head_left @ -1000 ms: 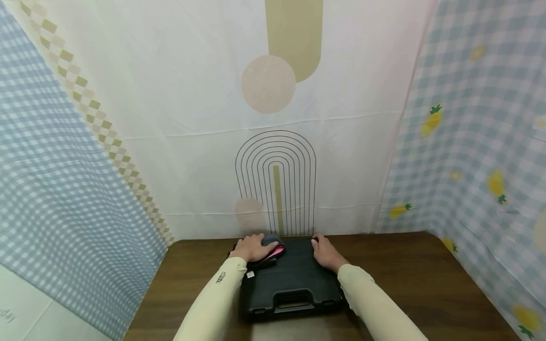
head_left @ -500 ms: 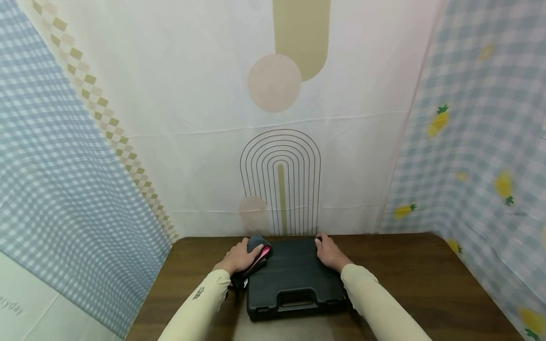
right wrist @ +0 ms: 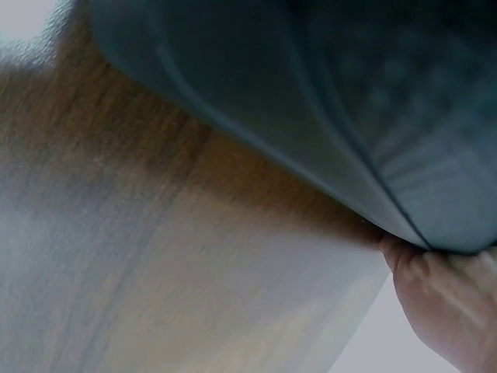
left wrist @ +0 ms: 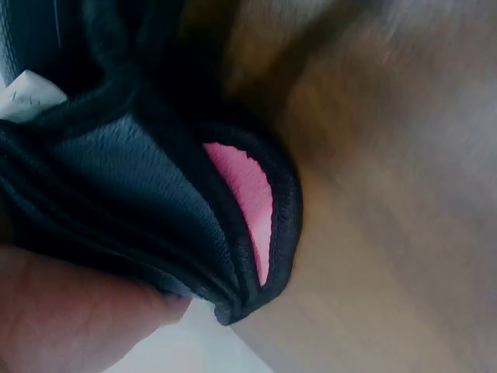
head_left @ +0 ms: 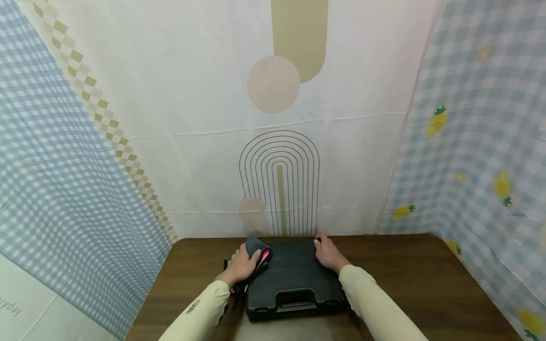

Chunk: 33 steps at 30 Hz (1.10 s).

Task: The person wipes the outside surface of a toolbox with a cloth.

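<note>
A black plastic carrying case [head_left: 294, 270] lies flat on the table, its handle side towards me. At its back right corner my right hand [head_left: 328, 255] grips the edge; in the right wrist view that hand [right wrist: 443, 303] meets the edge of the case [right wrist: 233, 85]. My left hand [head_left: 240, 265] holds a folded dark grey fabric piece [head_left: 254, 245] with black edging and a pink inside, at the left side of the case. In the left wrist view the thumb [left wrist: 70, 311] presses on the folded fabric [left wrist: 140, 171], and a small white tag shows. Black straps hang below the left hand.
The brown wooden table [head_left: 409, 279] extends to both sides of the case. A white cloth [head_left: 204, 175] with printed shapes hangs behind it, with blue checked cloths [head_left: 77, 180] at the sides. A pale patch lies in front of the case.
My left hand has moved left and slightly nearer, drawing the fabric piece from the top of the case to its left side. The right hand has stayed at its corner.
</note>
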Each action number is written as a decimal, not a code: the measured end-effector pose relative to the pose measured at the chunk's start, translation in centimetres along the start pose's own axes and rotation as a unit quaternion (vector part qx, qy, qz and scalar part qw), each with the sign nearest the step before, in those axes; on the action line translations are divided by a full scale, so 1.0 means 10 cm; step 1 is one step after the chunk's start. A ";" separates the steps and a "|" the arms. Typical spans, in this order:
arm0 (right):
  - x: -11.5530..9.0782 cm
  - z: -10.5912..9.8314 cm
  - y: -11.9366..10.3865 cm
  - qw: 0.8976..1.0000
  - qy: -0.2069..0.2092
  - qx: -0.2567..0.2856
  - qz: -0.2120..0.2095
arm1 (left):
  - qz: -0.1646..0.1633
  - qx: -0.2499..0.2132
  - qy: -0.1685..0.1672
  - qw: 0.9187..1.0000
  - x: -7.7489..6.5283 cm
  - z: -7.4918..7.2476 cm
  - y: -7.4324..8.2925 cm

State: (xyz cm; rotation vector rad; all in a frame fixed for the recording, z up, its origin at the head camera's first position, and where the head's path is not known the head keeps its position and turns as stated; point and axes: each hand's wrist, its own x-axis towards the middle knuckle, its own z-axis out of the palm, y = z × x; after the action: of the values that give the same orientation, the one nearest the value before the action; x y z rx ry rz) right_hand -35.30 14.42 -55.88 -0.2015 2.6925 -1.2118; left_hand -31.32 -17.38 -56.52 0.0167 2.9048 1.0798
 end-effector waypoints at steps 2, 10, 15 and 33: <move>-0.01 0.00 0.00 1.000 0.001 0.002 0.001 | 0.000 -0.011 0.004 1.000 -0.09 0.01 0.01; -0.01 -0.01 -0.02 1.000 0.003 0.000 0.011 | 0.008 -0.039 0.029 0.999 -0.54 0.09 0.07; -0.01 -0.01 -0.03 1.000 0.001 0.002 0.014 | 0.002 -0.031 0.024 0.999 -0.90 0.14 0.10; -0.03 0.00 -0.04 1.000 0.005 0.004 0.010 | 0.001 0.021 -0.037 0.999 -1.53 0.28 0.09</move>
State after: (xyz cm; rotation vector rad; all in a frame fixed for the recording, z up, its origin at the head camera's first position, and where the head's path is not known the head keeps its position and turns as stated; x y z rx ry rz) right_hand -34.99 14.23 -55.54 -0.1663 2.6902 -1.2216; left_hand -15.95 -15.22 -57.52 0.0584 2.8606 0.9973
